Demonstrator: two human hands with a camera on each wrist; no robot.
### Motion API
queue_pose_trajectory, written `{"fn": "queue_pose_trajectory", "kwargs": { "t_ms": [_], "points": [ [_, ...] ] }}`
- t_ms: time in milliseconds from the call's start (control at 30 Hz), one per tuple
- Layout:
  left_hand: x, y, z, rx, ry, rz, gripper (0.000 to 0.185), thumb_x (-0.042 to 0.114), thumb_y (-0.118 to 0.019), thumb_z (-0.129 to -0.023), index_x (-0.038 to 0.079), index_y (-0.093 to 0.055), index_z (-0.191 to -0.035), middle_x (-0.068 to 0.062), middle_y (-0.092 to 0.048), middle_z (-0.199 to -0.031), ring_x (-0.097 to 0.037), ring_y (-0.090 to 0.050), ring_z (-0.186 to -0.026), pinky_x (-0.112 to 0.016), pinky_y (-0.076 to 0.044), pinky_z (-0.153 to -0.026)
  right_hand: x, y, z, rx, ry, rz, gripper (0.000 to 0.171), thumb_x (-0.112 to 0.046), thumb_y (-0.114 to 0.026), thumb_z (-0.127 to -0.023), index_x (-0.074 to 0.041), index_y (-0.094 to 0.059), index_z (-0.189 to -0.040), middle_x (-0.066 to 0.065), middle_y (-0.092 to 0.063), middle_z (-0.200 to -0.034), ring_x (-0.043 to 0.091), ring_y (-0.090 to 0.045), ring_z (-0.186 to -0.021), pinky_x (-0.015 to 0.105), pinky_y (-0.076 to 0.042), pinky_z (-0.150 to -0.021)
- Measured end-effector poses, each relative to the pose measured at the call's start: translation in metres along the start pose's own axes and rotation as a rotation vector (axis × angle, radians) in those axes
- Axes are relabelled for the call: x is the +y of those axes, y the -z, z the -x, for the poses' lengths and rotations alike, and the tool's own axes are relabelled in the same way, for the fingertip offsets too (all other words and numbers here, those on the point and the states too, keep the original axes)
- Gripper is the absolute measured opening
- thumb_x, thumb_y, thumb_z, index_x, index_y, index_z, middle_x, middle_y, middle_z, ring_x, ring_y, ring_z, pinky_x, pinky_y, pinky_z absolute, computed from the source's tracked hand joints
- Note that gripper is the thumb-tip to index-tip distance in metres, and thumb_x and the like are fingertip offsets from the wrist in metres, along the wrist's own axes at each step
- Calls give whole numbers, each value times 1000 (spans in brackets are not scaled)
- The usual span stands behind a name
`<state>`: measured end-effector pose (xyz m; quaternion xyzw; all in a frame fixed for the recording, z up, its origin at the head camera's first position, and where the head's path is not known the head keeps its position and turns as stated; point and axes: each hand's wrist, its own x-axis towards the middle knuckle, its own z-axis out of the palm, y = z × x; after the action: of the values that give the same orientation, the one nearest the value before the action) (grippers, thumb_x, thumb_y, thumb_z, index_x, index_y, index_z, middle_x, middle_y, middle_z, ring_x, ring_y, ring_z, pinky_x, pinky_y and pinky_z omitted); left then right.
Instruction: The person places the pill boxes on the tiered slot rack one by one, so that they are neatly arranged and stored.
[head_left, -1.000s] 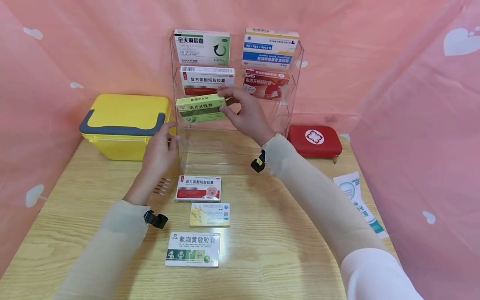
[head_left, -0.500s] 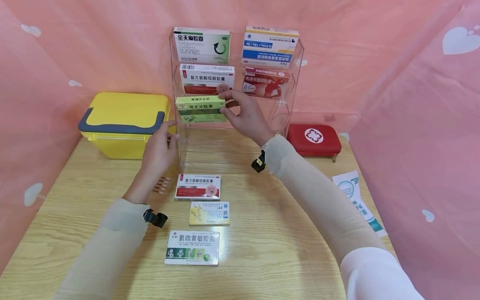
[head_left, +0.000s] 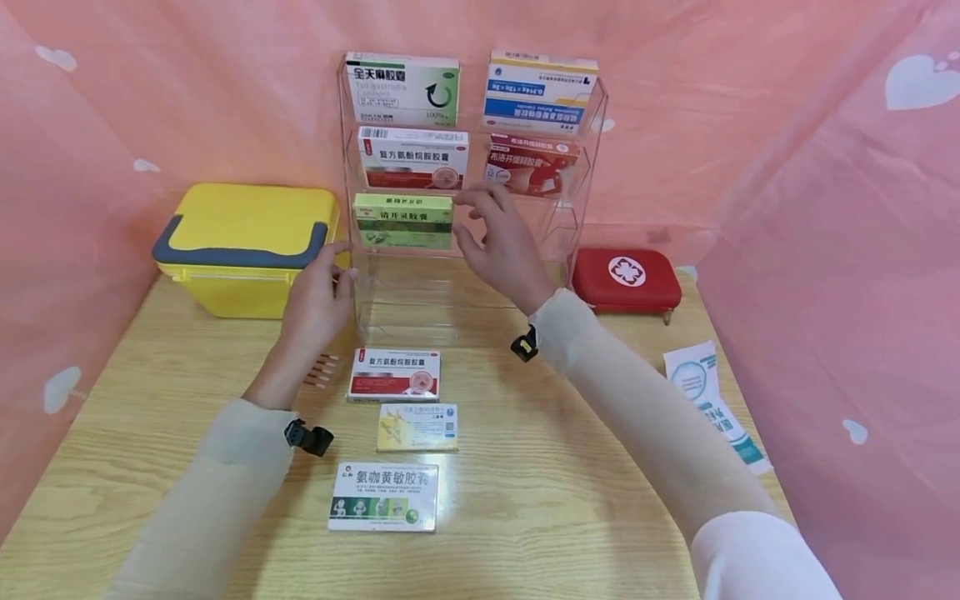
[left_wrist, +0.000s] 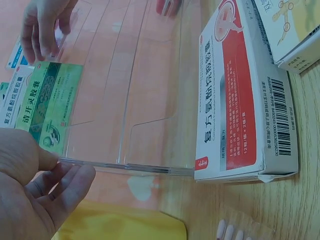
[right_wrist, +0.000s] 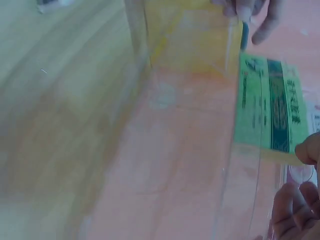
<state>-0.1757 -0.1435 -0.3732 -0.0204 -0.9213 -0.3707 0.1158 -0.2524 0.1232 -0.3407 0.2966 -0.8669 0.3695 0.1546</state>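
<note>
A green medicine box (head_left: 403, 223) stands at the left of the third tier of a clear acrylic display rack (head_left: 465, 287). My right hand (head_left: 498, 242) is just right of that box, thumb and fingers spread apart and holding nothing. In the right wrist view the box (right_wrist: 270, 105) appears beside the thumb. At the rack's left side, my left hand (head_left: 318, 292) holds the edge between thumb and fingers; the left wrist view shows this hand (left_wrist: 40, 185) at the clear edge. Above the green box sits a white-and-red medicine box (head_left: 414, 158).
Other boxes on the rack are a green-white one (head_left: 403, 90), a blue-white one (head_left: 540, 92) and a red one (head_left: 531, 165). Before it lie a white-red box (head_left: 394, 374), a yellow-white box (head_left: 417, 427) and a white-green box (head_left: 383, 497). A yellow case (head_left: 251, 221) and red pouch (head_left: 627, 279) flank it.
The green box has gone from tilted to level in the rack's third tier. My right hand has let go of it and drawn slightly right. The left hand has stayed at the rack's edge.
</note>
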Motion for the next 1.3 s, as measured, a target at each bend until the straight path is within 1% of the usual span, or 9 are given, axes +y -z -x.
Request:
{"fn": "queue_pose_trajectory", "kwargs": {
  "t_ms": [133, 200, 300, 433, 567, 767, 867, 1033, 1300],
  "points": [
    [1, 1, 0, 1, 0, 2, 41, 14, -54, -106, 5, -49, -146, -13, -59, -86, -27, -54, -68, -40, -42, -55, -4, -2, 30, -8, -7, -22, 35, -19, -71, -97, -9, -62, -128, 4, -56, -130, 16, -58, -101, 30, -54, -76],
    [1, 1, 1, -4, 3, 3, 41, 15, -53, -106, 5, -49, -146, -14, -59, -86, -27, -54, -68, -40, -42, -55, -6, -6, 52, -62, -25, -77, 32, -19, -71, -96, -8, -64, -125, 4, -59, -125, 18, -59, -100, 31, -54, -72],
    [0, 1, 2, -8, 1, 6, 41, 16, -53, -107, 6, -49, -146, -14, -59, -86, -27, -53, -69, -40, -42, -55, -10, -13, 90, -191, -82, -145, 27, -19, -72, -96, -8, -66, -120, 2, -60, -121, 19, -59, -100, 34, -55, -70],
    [-1, 2, 3, -5, -8, 12, 41, 16, -53, -107, 6, -49, -146, -14, -59, -86, -27, -54, -70, -41, -42, -56, -16, -28, 139, -380, -164, -147, 27, -24, -76, -94, -10, -71, -117, 1, -59, -123, 17, -57, -108, 35, -53, -85],
    [-1, 3, 3, 6, -13, 9, 40, 16, -52, -107, 6, -49, -146, -15, -60, -87, -28, -54, -71, -41, -42, -57, -21, -40, 171, -486, -187, -52, 39, -38, -77, -91, -12, -74, -120, 2, -57, -130, 17, -53, -118, 35, -45, -99],
    [1, 0, 3, 1, -13, 0, 40, 16, -52, -107, 5, -49, -145, -15, -59, -85, -28, -54, -69, -40, -42, -56, -24, -48, 190, -514, -149, 85, 54, -53, -77, -87, -13, -74, -124, 13, -46, -147, 29, -37, -132, 41, -41, -103],
    [1, -1, 3, 0, -13, -3, 40, 17, -52, -107, 5, -49, -145, -15, -58, -84, -27, -53, -68, -39, -42, -55, -24, -50, 195, -526, -153, 108, 54, -54, -76, -87, -14, -74, -124, 14, -41, -152, 30, -31, -136, 41, -38, -105],
    [1, -1, 3, -3, -10, -8, 40, 17, -52, -107, 6, -49, -146, -14, -58, -84, -27, -53, -67, -39, -41, -54, -23, -52, 197, -509, -141, 97, 46, -49, -77, -87, -16, -75, -120, 14, -41, -151, 30, -32, -135, 41, -39, -105],
    [2, 0, 2, -12, -11, 0, 40, 18, -52, -107, 5, -49, -145, -15, -58, -84, -27, -53, -69, -40, -42, -55, -23, -51, 195, -458, -128, 0, 33, -38, -81, -87, -23, -67, -112, 8, -45, -149, 24, -36, -133, 40, -40, -105]
  ]
}}
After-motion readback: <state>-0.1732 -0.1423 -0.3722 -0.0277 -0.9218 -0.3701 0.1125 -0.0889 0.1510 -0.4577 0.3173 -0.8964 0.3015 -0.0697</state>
